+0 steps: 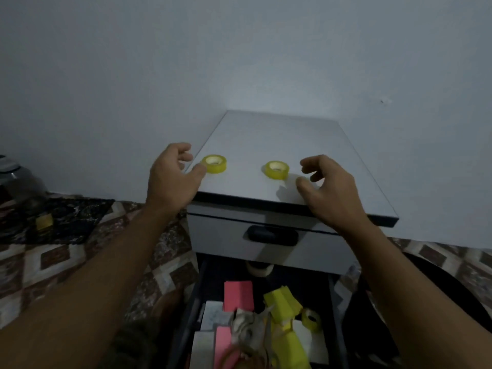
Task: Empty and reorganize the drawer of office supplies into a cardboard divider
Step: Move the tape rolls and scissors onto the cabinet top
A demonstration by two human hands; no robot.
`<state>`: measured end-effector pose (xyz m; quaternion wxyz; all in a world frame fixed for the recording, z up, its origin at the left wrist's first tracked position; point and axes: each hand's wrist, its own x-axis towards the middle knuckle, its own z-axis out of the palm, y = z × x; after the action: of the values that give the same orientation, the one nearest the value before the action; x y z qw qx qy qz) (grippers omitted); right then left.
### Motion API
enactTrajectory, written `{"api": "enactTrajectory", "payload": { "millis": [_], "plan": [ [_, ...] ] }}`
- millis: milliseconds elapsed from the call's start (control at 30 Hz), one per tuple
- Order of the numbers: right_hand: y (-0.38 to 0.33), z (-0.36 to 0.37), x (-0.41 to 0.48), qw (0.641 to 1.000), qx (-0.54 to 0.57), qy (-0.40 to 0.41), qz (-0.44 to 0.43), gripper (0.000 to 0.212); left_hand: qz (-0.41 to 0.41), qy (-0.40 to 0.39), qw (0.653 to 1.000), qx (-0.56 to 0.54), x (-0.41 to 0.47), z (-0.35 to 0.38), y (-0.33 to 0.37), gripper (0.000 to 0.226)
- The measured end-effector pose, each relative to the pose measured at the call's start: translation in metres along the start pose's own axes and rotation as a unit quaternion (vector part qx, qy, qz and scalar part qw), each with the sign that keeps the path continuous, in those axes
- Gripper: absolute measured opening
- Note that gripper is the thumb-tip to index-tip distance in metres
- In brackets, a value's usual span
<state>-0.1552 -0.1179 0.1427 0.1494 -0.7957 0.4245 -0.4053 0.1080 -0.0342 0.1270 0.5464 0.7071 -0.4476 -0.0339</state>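
Two yellow tape rolls lie flat on the grey cabinet top [266, 134]: a left tape roll [214, 163] and a right tape roll [277, 169]. My left hand [173, 174] hovers just left of the left roll, fingers apart, thumb close to it. My right hand [330, 187] hovers just right of the right roll, fingers curled apart, holding nothing. Below, the open lower drawer [202, 283] holds pink sticky notes [237, 295], yellow note pads [283, 302], a third yellow tape roll [311, 319], a pale tape roll [259, 270] at the back, white paper and rubber bands.
The upper drawer with its black handle [271, 235] is closed. A patterned rug [53, 262] covers the floor to the left, with a small yellow pad [44, 222] on it. A dark object [372, 302] stands to the right of the drawer. The wall is close behind.
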Motion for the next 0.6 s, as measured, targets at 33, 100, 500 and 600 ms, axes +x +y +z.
{"api": "enactTrajectory", "payload": {
  "millis": [33, 100, 500, 600],
  "plan": [
    [-0.001, -0.005, -0.011, 1.0, 0.009, 0.004, -0.005, 0.025, 0.012, 0.022, 1.0, -0.014, -0.009, 0.0, 0.003, 0.033],
    [-0.001, -0.012, -0.033, 1.0, 0.021, -0.004, -0.012, 0.015, 0.031, 0.02, 0.998, -0.042, -0.031, 0.002, 0.011, 0.02],
    [0.077, 0.034, -0.189, 0.95, -0.021, -0.267, 0.161, 0.023, -0.088, -0.356, 0.93, 0.01, -0.191, 0.061, -0.057, 0.018],
    [0.097, 0.044, -0.217, 0.901, -0.075, -0.385, 0.183, 0.038, -0.107, -0.457, 0.881, 0.057, -0.218, 0.065, -0.084, 0.028]
  ]
}}
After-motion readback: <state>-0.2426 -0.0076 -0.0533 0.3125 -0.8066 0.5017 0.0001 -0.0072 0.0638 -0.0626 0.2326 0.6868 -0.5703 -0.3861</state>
